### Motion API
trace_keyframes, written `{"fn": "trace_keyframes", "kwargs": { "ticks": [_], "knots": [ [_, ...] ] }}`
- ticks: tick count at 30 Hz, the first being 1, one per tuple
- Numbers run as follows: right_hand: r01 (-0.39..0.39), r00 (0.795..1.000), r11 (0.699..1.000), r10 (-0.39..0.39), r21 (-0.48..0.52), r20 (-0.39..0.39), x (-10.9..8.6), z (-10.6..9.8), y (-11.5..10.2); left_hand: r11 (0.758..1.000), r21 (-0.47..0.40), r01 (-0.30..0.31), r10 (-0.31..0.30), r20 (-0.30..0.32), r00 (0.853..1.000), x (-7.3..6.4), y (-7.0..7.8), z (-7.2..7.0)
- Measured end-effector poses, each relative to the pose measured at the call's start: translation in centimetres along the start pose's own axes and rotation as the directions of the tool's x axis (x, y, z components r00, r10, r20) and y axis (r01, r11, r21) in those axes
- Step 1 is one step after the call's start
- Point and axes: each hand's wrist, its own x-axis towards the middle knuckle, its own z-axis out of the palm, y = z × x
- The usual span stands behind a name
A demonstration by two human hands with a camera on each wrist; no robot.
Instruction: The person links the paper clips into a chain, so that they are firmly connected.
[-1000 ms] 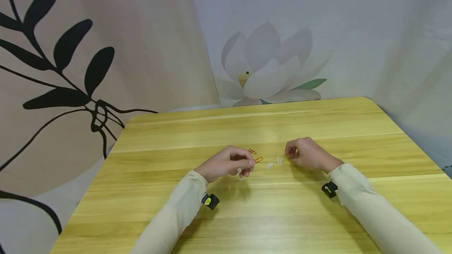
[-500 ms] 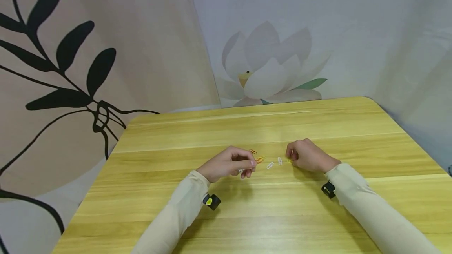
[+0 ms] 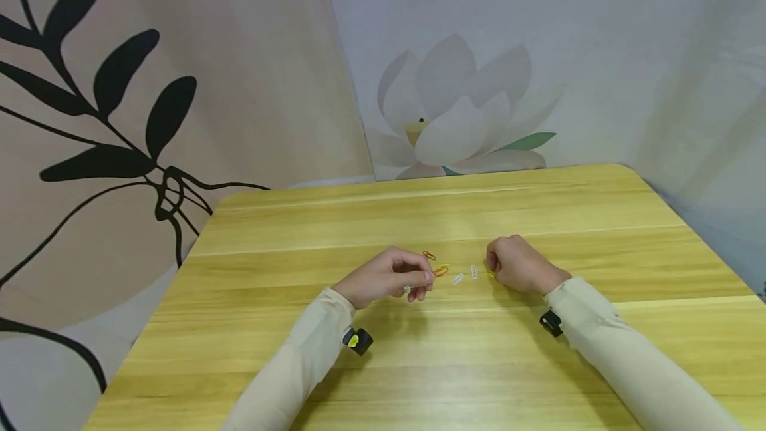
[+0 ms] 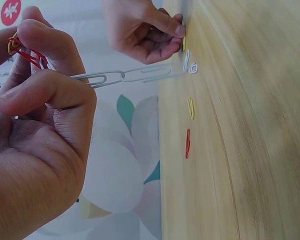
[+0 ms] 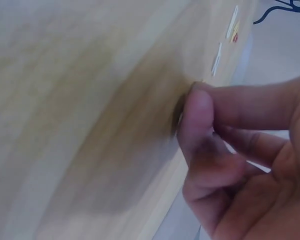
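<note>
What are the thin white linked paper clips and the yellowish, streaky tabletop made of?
White linked paper clips: probably coated metal wire with a smooth finish, given slim bends and even colour; plastic remains possible. Yellowish tabletop: wood or wood-look laminate with a satin finish, judging by streaky grain and soft reflections.

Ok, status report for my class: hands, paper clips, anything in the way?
Left hand holding clip chain. Right hand pinching yellow clip at table. Two loose white clips between them. No obstruction seen.

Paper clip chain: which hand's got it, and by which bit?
The left hand holds the paper clip chain near its red-and-yellow end; white clips hang free.
</note>
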Motion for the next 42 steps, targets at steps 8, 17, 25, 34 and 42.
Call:
{"fn": "trace_keyframes", "kwargs": {
  "ticks": [8,17,25,34,42],
  "knots": [
    [-0.011,0.999,1.0,0.01,0.02,0.049,0.1,-0.2,-0.4,1.0,-0.006,-0.006,0.006,0.009,1.0,0.0,-0.1,-0.1],
    [0.011,0.997,0.999,-0.013,0.036,0.073,0.0,-0.2,-0.3,1.0,0.009,-0.007,0.007,0.006,1.0,-0.1,0.0,-0.2],
    [0.054,0.998,0.999,-0.054,0.005,0.032,-0.3,0.0,0.1,1.0,0.009,-0.029,0.029,0.004,1.0,0.0,-0.3,-0.2],
    [0.073,0.997,0.995,-0.073,0.064,-0.001,-0.8,-0.3,1.1,0.999,0.053,-0.011,0.011,-0.01,1.0,0.0,-0.1,-0.1],
    [0.073,0.997,0.988,-0.07,0.139,-0.027,-1.2,-0.8,1.0,0.998,0.065,-0.012,0.013,-0.011,1.0,0.1,0.1,0.0]
  ]
}}
